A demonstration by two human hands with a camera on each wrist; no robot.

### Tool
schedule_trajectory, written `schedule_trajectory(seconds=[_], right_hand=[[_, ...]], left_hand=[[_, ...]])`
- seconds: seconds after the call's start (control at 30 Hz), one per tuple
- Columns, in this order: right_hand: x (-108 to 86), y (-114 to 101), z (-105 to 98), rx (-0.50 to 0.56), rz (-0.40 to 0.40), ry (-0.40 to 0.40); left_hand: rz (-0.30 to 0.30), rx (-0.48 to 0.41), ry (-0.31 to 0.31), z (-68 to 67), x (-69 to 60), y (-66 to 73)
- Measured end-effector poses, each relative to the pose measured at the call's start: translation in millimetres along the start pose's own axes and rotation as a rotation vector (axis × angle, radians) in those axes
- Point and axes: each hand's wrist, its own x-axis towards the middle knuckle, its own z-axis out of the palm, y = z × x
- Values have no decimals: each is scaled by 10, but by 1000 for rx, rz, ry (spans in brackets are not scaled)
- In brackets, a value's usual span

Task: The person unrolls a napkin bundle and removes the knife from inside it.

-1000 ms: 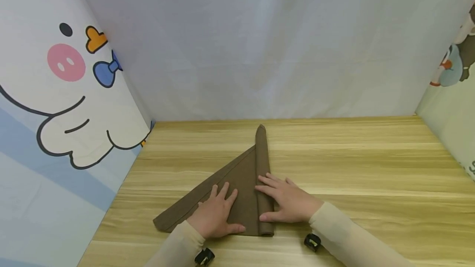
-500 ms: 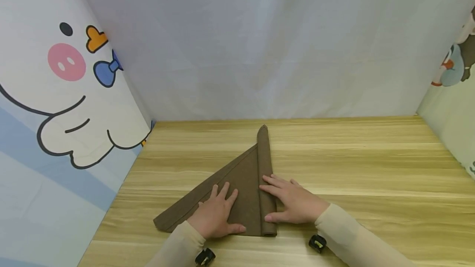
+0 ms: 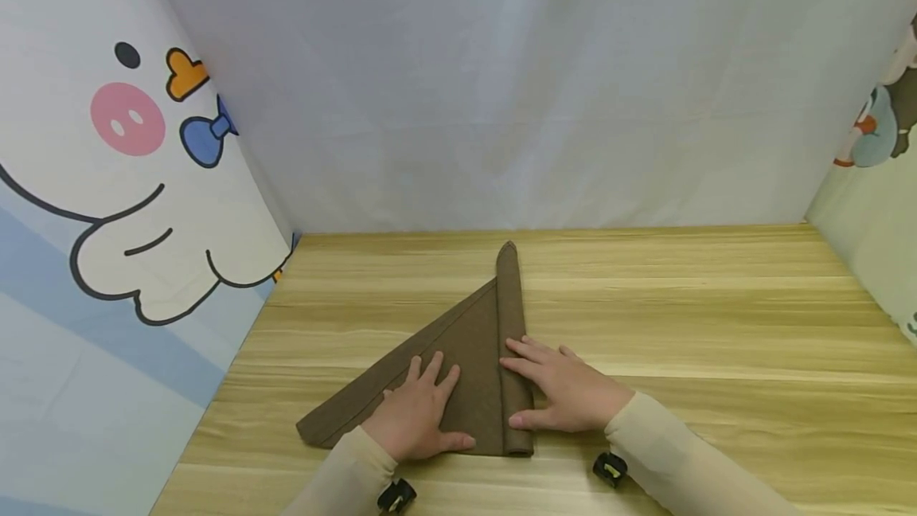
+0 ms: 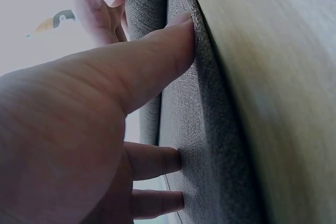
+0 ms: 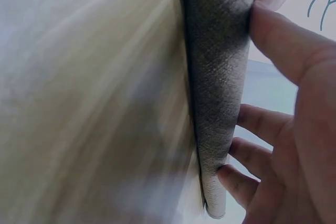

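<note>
Over the last second, the roll [image 3: 510, 301] along the right side of the brown cloth [image 3: 478, 365] had been shifted slightly to the right, and the right hand [image 3: 573, 396] had been carried with it; in the latter half of that time, hardly any movement was shown. The left hand [image 3: 414, 416] was kept in place, so the flat stretch between the hands was left a little wider. From this, the roll was judged to have been eased back a touch rather than wound further in, and the cloth to be only partly rolled.

The cloth was laid on the table [image 3: 680, 317], its flat, triangular part spread to the left of the roll. The left hand was spread wide on that part, with nothing gripped. The right hand was held loosely extended, fingers and thumb rested on the roll, which was not clasped.
</note>
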Motion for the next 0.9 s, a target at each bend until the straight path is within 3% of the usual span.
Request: schedule_trajectory(seconds=[0.27,0.53,0.9], right_hand=[[136,-186,-58,-38,25,-21],[374,-278,54,-154,78,-57],[353,-267,80,-180,108,-65]], left_hand=[[-11,1,-10,-4,-2,-17],[-5,4,-11,-2,-12,-8],[-7,22,-20,-6,-2,10]])
